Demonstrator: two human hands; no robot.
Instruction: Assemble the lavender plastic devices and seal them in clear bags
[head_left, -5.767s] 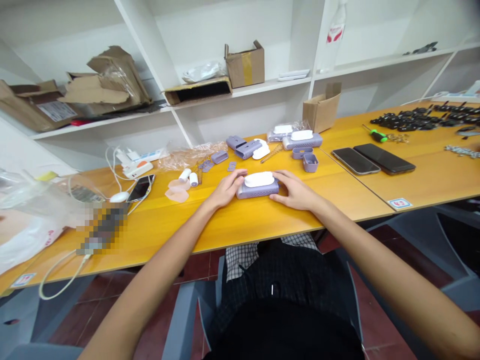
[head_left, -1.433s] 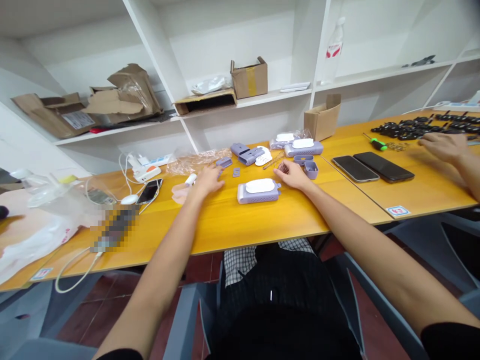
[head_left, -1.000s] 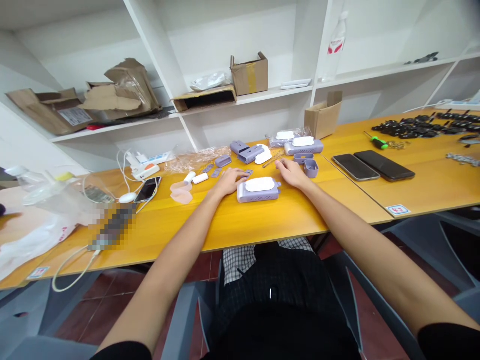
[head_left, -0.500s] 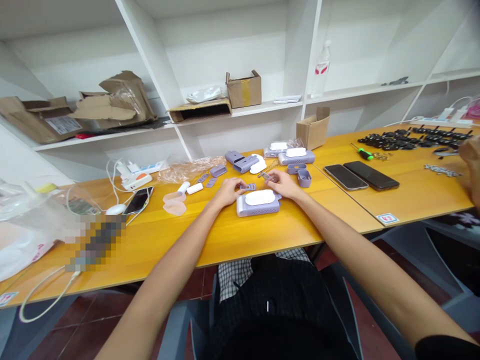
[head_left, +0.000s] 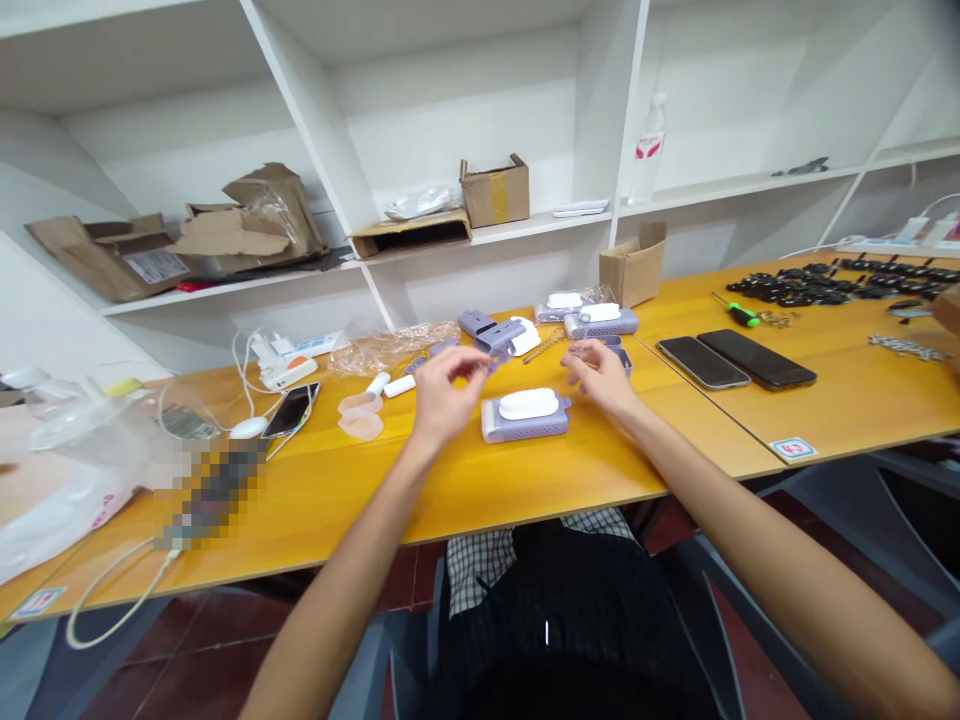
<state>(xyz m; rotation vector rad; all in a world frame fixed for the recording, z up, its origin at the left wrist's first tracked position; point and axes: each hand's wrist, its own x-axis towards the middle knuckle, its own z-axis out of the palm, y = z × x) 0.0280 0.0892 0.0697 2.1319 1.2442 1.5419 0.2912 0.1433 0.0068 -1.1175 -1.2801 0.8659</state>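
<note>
My left hand (head_left: 448, 390) is raised over the table, closed in a pinch on a small flat purple plastic piece (head_left: 498, 360), blurred by motion. To the right, my right hand (head_left: 596, 375) has thumb and fingers together around a thin metallic part (head_left: 580, 347) that looks like a small spring. Between and below the hands lies a purple perforated housing (head_left: 525, 428) with a white oval pad (head_left: 529, 403) on top. More springs (head_left: 544, 346) lie just beyond. Purple box-shaped parts (head_left: 616, 355) are partly hidden behind my right hand.
Purple housings (head_left: 495, 332) and two with white pads (head_left: 602, 322) stand at the back. White cylinders (head_left: 400, 386) and clear film (head_left: 361, 416) lie left. Two phones (head_left: 757, 358), a green screwdriver (head_left: 742, 315) and black parts (head_left: 795, 285) lie right. A power strip (head_left: 289, 370) is back left.
My left hand has lifted off the table with the small purple piece. My right hand has moved slightly right, away from the housing. The view has shifted a little.
</note>
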